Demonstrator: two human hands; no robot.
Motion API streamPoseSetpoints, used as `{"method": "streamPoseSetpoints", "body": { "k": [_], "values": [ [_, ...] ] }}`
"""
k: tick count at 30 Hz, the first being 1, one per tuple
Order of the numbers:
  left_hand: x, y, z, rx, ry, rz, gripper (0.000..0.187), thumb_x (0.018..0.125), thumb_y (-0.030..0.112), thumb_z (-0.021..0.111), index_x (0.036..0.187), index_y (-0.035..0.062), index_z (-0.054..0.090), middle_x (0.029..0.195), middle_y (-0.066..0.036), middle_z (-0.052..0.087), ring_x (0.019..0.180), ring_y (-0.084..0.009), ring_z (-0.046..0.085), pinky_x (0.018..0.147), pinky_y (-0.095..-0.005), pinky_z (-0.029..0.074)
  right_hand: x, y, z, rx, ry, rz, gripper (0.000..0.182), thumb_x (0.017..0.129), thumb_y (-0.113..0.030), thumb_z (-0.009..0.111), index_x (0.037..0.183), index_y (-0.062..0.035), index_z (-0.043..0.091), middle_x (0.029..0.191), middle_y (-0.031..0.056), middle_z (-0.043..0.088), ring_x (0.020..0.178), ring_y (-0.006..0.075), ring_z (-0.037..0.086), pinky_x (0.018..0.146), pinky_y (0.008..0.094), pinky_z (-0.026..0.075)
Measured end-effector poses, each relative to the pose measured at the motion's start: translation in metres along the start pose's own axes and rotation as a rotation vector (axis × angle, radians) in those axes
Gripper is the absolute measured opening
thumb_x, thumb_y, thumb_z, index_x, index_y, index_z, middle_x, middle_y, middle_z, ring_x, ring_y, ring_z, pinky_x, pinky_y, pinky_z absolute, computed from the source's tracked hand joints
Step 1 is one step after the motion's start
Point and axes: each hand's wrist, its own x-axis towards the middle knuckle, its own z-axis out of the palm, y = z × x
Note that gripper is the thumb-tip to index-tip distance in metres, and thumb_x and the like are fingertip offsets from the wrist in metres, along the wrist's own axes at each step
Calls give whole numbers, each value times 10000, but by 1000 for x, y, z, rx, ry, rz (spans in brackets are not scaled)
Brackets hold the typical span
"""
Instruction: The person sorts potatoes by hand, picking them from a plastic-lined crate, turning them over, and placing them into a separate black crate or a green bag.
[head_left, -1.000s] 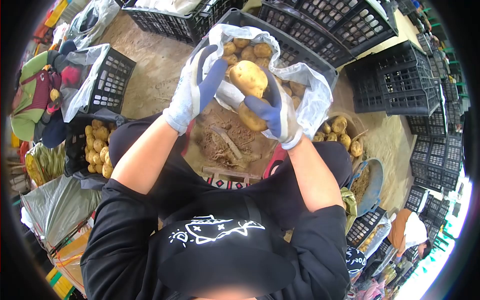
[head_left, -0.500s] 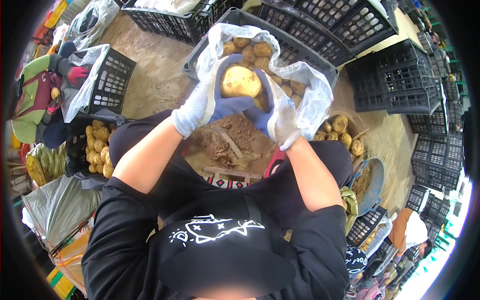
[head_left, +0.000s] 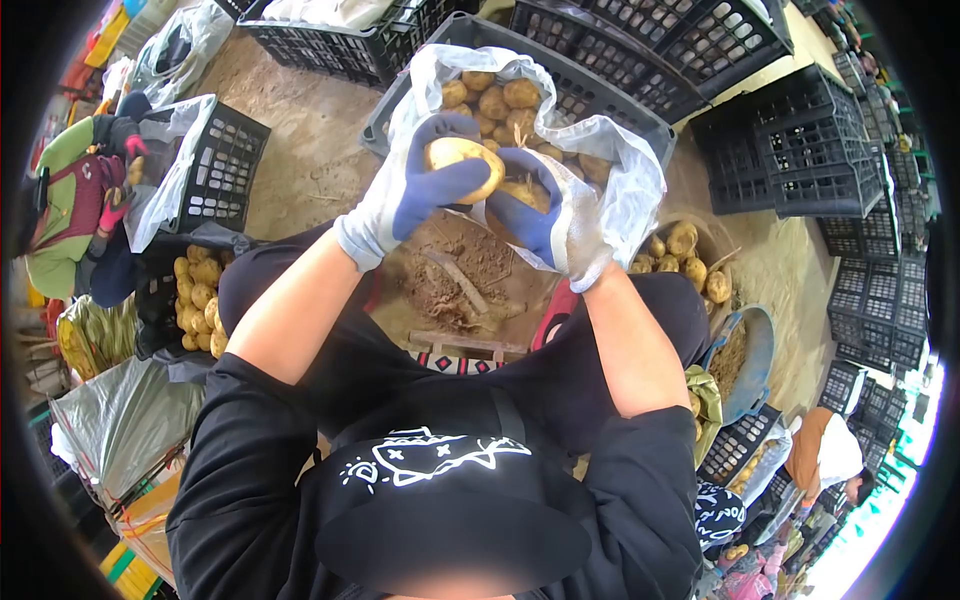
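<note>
Both my hands wear grey gloves with blue palms and fingers. My left hand (head_left: 428, 185) is wrapped round a large pale yellow potato (head_left: 465, 168). Beside it, my right hand (head_left: 545, 215) is closed on another potato (head_left: 527, 193), partly hidden by the glove fingers. The two hands are close together over the near edge of a grey crate (head_left: 590, 82). A clear plastic bag (head_left: 640, 185) lines that crate, and several brown potatoes (head_left: 492, 103) lie inside it.
Black crates stand ahead (head_left: 370, 50) and at the right (head_left: 790, 150). Potatoes fill a crate at the left (head_left: 200, 285) and a container at the right (head_left: 685, 250). A blue basin (head_left: 755, 365) holds soil. One co-worker (head_left: 75, 205) is at the left, another (head_left: 825, 450) at the lower right.
The pale potato, earlier between both hands, is now in my left hand and tilted. My right hand has turned inward and has another potato in it. The left co-worker's hands have moved.
</note>
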Motion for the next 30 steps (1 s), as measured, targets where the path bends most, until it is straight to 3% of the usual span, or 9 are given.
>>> {"method": "streamPoseSetpoints", "body": {
  "k": [6, 11, 14, 16, 18, 20, 21, 25, 30],
  "values": [
    [8, -5, -13, 531, -62, 368, 307, 912, 297, 604, 1070, 35, 624, 1047, -67, 659, 965, -135, 624, 877, -284, 494, -6, -7, 8, -9, -19, 0, 462, 759, -177, 775, 1181, -57, 631, 1094, 175, 676, 998, 322, 665, 863, 370, 524],
    [0, 2, 2, 127, 8, 56, 192, 940, 160, 530, 1002, 17, 640, 1016, -90, 664, 949, -152, 625, 878, -282, 486, -5, -3, 7, -44, -29, -18, 471, 760, -177, 770, 1190, -48, 628, 1090, 182, 676, 998, 337, 664, 870, 378, 523],
    [1, -4, -9, 374, -9, 109, 160, 929, 109, 533, 1016, 16, 630, 987, -96, 661, 920, -146, 627, 863, -286, 493, -3, -8, 6, -50, -49, -53, 461, 791, -206, 755, 1200, -38, 624, 1069, 172, 685, 965, 276, 680, 858, 350, 527],
    [2, -3, -18, 724, -36, 411, 161, 929, 144, 564, 1022, 26, 622, 958, -85, 655, 874, -143, 640, 825, -294, 520, 3, -25, -2, 182, -65, 348, 443, 869, -241, 704, 1234, -8, 608, 1077, 114, 688, 983, 152, 642, 882, 290, 506],
    [5, -1, -21, 409, -76, 101, 226, 950, 197, 551, 1076, 17, 602, 916, -96, 654, 837, -174, 659, 786, -305, 546, 5, -4, 2, 853, 37, 444, 379, 972, -158, 531, 1272, 74, 516, 1052, 163, 677, 923, 178, 660, 818, 286, 543],
    [7, -5, -19, -141, -95, -180, 303, 974, 226, 527, 1186, 12, 557, 893, -107, 652, 825, -185, 667, 764, -309, 557, 7, 2, 1, 967, 131, 418, 384, 994, -125, 457, 1321, 77, 450, 1075, 174, 659, 925, 193, 655, 816, 296, 554],
    [7, -14, -18, 86, -211, -107, 396, 996, 267, 504, 1292, 5, 485, 880, -117, 654, 819, -180, 662, 765, -306, 552, 6, 1, 0, 963, 136, 418, 384, 994, -125, 457, 1321, 77, 450, 1075, 174, 659, 925, 193, 655, 816, 296, 554],
    [-12, -19, 20, 59, -400, -72, 547, 984, 277, 556, 1427, 21, 363, 1293, -73, 533, 1091, -142, 566, 912, -299, 485, 9, -8, 6, 827, 233, 340, 360, 1002, -89, 402, 1324, 63, 447, 1145, 179, 621, 947, 204, 655, 825, 297, 555],
    [-2, -22, 16, 64, -377, -46, 576, 965, 239, 569, 1447, 31, 331, 1312, -94, 530, 1128, -157, 554, 943, -322, 478, 9, 6, -11, 888, 355, 485, 305, 995, -66, 415, 1275, 14, 508, 1139, 144, 625, 956, 178, 660, 834, 297, 548]
  ]
}}
